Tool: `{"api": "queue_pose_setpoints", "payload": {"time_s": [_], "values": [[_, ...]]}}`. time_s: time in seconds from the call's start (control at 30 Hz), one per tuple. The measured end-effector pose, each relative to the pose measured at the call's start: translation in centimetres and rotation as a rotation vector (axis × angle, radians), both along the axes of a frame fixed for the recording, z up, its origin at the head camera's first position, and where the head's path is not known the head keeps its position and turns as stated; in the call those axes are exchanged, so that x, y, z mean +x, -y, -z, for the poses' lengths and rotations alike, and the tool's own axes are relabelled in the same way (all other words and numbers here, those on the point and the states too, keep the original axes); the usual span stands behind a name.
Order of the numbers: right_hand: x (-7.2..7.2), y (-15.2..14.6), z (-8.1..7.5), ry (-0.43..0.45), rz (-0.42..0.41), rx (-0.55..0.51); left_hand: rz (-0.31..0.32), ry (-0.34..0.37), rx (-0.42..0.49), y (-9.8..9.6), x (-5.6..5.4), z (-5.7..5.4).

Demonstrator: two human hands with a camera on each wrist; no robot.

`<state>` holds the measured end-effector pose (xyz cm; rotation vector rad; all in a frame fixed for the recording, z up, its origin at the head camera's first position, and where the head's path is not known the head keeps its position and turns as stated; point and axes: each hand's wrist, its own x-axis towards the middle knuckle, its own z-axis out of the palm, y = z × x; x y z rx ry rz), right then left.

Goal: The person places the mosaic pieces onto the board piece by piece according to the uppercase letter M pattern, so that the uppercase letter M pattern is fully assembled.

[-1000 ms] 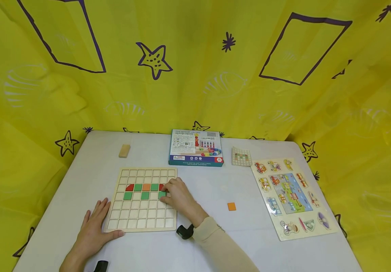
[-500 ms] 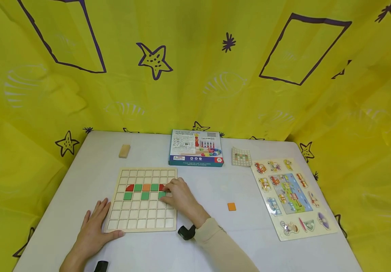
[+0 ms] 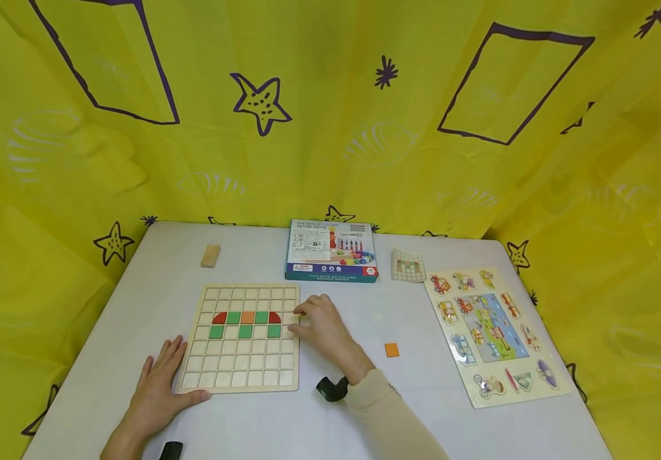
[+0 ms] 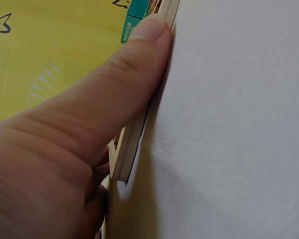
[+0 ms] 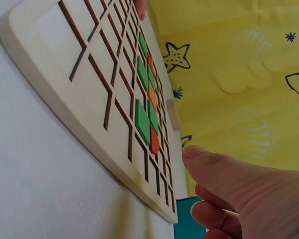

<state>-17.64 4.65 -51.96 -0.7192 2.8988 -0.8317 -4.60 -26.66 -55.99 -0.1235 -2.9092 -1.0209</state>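
Observation:
A pale wooden grid board [image 3: 240, 378] lies flat on the table. Across its upper rows sit several green tiles, an orange tile [image 3: 247, 317] in the middle, and two red round-cornered tiles at the row's ends. My left hand [image 3: 156, 391] rests at the board's lower left corner, thumb along the front edge and fingers beside the left edge. The left wrist view shows that thumb [image 4: 134, 74] lying straight against the board's rim. My right hand [image 3: 330, 329] is just off the board's right edge, thumb and fingers apart with nothing between them. Nearest on the board is the right-hand red tile [image 3: 274, 317].
A loose orange tile [image 3: 392, 349] lies right of my right hand. Behind the board stand a bead-set box [image 3: 307, 267] and a small wooden block [image 3: 210, 255]. A patterned grid card [image 3: 408, 267] and a vehicle puzzle board [image 3: 461, 383] lie on the right.
My right hand has let go of the right-hand red tile and moved right, off the board. The red tile and the green one below it now show fully. My left hand has not moved.

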Motion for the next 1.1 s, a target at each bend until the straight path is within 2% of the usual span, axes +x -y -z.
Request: {"api": "queue_pose_setpoints", "payload": {"time_s": [0.27, 0.67, 0.93, 1.1], "values": [[0.1, -2.7, -0.3, 0.039, 0.044, -0.022, 0.0, 0.008, 0.0, -0.1, -0.1, -0.1], [0.8, -6.3, 0.4, 0.042, 0.085, -0.018, 0.0, 0.015, -0.004, -0.1, -0.1, -0.1], [1.7, -7.0, 1.0, 0.042, 0.07, -0.006, 0.008, -0.008, 0.005, 0.0, -0.1, 0.1], [2.3, -7.1, 1.6, 0.034, 0.038, -0.01, 0.003, 0.01, 0.003, 0.1, -0.2, 0.2]]}}
